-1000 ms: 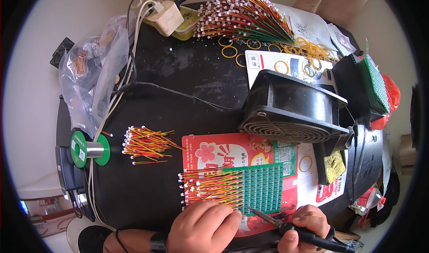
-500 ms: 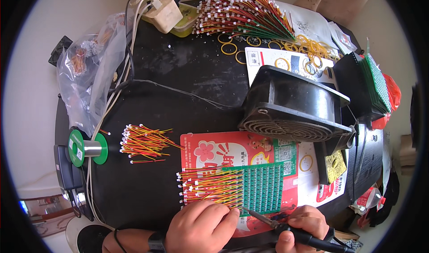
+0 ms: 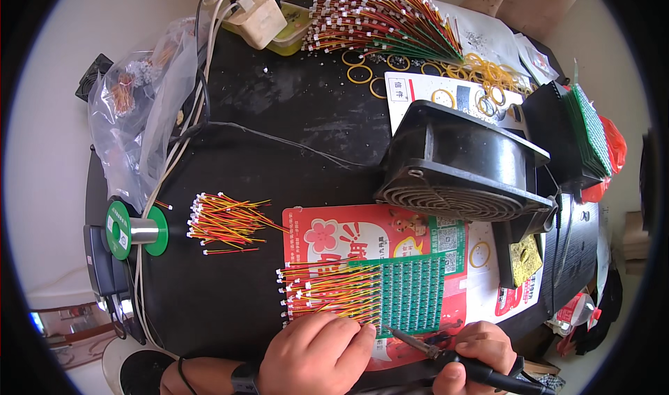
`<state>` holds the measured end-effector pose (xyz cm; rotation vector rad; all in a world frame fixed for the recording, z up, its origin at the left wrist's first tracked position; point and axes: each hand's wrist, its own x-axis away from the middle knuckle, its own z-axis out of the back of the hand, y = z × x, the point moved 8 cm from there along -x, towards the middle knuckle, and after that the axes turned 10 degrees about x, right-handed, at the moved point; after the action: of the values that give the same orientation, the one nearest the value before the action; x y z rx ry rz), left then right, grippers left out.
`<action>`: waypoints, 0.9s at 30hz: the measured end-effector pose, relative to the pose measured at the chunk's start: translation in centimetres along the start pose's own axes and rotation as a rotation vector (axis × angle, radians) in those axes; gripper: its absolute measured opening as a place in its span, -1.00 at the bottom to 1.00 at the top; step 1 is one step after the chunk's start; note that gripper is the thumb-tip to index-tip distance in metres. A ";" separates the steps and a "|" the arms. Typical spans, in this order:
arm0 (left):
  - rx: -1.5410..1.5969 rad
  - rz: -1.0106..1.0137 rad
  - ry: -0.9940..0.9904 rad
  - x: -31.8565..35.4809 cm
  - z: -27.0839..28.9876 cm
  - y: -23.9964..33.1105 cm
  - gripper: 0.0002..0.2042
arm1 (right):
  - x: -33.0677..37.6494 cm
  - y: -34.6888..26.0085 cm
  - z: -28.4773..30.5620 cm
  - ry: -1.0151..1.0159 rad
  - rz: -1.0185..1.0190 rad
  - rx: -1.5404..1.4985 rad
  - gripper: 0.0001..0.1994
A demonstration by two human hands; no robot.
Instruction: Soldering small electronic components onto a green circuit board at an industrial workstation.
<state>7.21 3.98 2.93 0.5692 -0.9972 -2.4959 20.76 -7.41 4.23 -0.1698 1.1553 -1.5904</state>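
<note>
Green perforated circuit board point(image 3: 411, 292), near edge of black surface point(image 3: 293, 130): left rows wired | left hand point(image 3: 317, 353) fingers clenched, pressing wires | right hand point(image 3: 477, 356) grips black soldering iron point(image 3: 446, 356) | loose red-yellow wire bundle point(image 3: 226, 221) unsoldered.

Single head fisheye cam, looks steeply down, close over black table point(image 3: 293, 137).

**Around the black worktop**

A black fan point(image 3: 463, 165) sits right of centre. A green solder spool point(image 3: 132, 229) stands at the left edge, loose wire leads point(image 3: 226, 221) beside it. A clear plastic bag point(image 3: 143, 116) lies far left; yellow rubber bands point(image 3: 488, 71) are scattered at the far right corner.
</note>
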 end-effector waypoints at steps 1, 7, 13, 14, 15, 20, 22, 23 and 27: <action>-0.001 -0.002 -0.004 0.0 0.0 0.1 -0.83 | 0.1 0.0 0.1 0.000 -0.013 0.004 -0.75; 0.006 -0.012 0.007 0.0 0.0 0.2 -0.86 | 0.1 0.1 0.2 -0.028 -0.034 0.007 -0.76; 0.050 -0.021 0.045 0.2 0.3 0.4 -0.88 | 0.1 0.1 0.1 -0.021 -0.034 0.018 -0.75; 0.050 -0.006 0.033 0.2 0.2 0.3 -0.88 | 0.1 0.2 0.0 -0.037 -0.037 0.022 -0.74; 0.051 -0.007 0.034 0.2 0.2 0.3 -0.88 | 0.0 0.1 0.1 -0.037 -0.036 0.024 -0.74; -0.026 -0.008 -0.092 0.0 -0.6 -0.2 -0.85 | -0.1 0.1 0.2 -0.046 -0.029 0.037 -0.74; 0.005 0.004 -0.033 0.0 -0.4 0.0 -0.87 | 0.0 0.1 0.1 -0.044 -0.025 0.043 -0.74; 0.038 0.013 0.026 0.0 0.0 0.0 -0.88 | 0.0 0.0 0.2 -0.041 -0.022 0.053 -0.74; 0.021 0.020 0.006 -0.1 0.0 0.1 -0.87 | 0.1 0.0 0.2 -0.032 -0.023 0.042 -0.73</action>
<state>7.32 4.00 3.06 0.5704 -1.0230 -2.4672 20.86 -7.59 4.26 -0.1818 1.0982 -1.6254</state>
